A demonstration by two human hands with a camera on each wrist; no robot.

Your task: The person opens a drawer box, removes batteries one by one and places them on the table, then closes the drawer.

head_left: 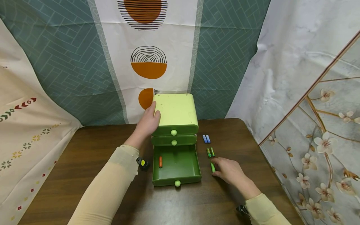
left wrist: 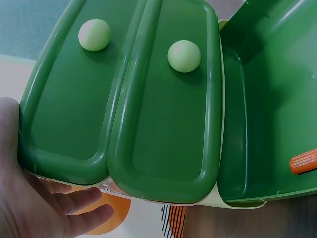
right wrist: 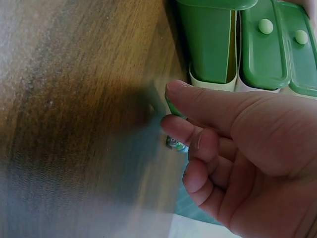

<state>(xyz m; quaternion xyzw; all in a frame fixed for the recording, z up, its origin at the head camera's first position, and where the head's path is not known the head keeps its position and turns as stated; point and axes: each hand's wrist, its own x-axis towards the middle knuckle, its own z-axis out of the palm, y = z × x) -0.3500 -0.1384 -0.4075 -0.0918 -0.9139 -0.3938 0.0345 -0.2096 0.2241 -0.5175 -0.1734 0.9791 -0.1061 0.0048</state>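
My left hand (head_left: 147, 122) rests against the upper left side of a small green drawer cabinet (head_left: 175, 109), thumb over its top edge and fingers along its side. The bottom drawer (head_left: 180, 162) is pulled out, and a short orange stick (head_left: 160, 162) lies in its left part; the left wrist view shows one end of it. To the right of the drawer, my right hand (head_left: 229, 170) pinches a small bright-green stick (head_left: 212, 167) between thumb and index finger, close over the table. In the right wrist view the fingers hide most of the stick.
Two green-and-black batteries (head_left: 210, 152) lie just beyond my right hand, with two blue batteries (head_left: 206, 139) farther back beside the cabinet. The upper drawers (head_left: 174, 140) are closed. Patterned cloth (head_left: 233, 56) hangs behind the brown table (head_left: 92, 150).
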